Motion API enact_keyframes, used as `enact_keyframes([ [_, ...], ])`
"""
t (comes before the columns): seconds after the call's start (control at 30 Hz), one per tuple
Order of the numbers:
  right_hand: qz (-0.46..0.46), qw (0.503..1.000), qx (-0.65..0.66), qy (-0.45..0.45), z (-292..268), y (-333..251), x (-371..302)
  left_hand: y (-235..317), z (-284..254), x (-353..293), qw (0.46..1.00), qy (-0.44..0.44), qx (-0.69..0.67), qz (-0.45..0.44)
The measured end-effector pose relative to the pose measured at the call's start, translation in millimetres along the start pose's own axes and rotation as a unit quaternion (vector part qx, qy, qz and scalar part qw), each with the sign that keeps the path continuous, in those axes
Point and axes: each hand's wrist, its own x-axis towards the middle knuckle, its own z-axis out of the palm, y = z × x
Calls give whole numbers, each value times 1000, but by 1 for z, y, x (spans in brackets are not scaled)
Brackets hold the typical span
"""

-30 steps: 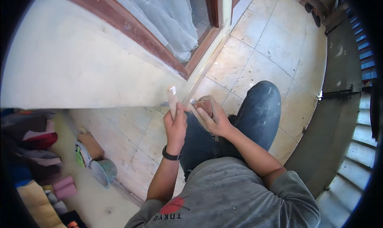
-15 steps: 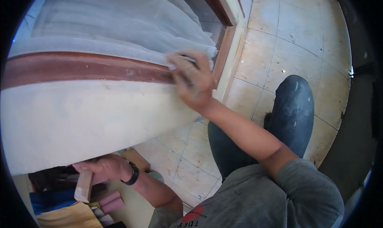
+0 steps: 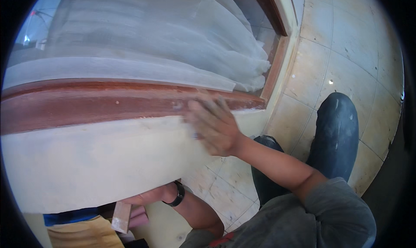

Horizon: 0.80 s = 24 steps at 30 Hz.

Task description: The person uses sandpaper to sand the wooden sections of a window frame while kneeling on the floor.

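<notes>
My right hand (image 3: pixel 214 126) is over the reddish-brown wooden sill (image 3: pixel 86 102) of a window, short of its right-hand corner. Motion smears its fingers, so whether anything lies under them cannot be made out. Low on the left is my left hand (image 3: pixel 151 197), with a black band on its wrist. The pale ledge (image 3: pixel 86 168) below the sill partly covers its fingers. From that hand a small light wooden block (image 3: pixel 121 217) sticks out, apparently gripped.
White sheer curtain (image 3: pixel 164 35) hangs at the window glass. Beneath the ledge lie a tan cloth (image 3: pixel 84 234), a blue cloth (image 3: pixel 71 216) and pink rolls (image 3: pixel 138 217). Soiled floor tiles (image 3: pixel 351 53) extend to the right, beside my bent knee (image 3: pixel 337 122).
My right hand has slid left along the sill, away from the corner. My left hand, with the block, is now more hidden by the ledge. The whole view has shifted.
</notes>
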Motion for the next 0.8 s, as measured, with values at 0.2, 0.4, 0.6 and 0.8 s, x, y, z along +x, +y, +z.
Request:
enact_keyframes([
  [0.2,48,996,75,13,-8,-48,63,15,9,6,999,-52,13,7],
  [0.4,41,998,41,-38,-22,-34,31,17,1,8,869,38,463,171],
  [0.6,-14,998,46,-46,-6,-51,85,28,-11,11,990,-8,127,60],
  [0.8,44,998,50,9,-7,-29,41,-8,33,6,976,11,201,79],
])
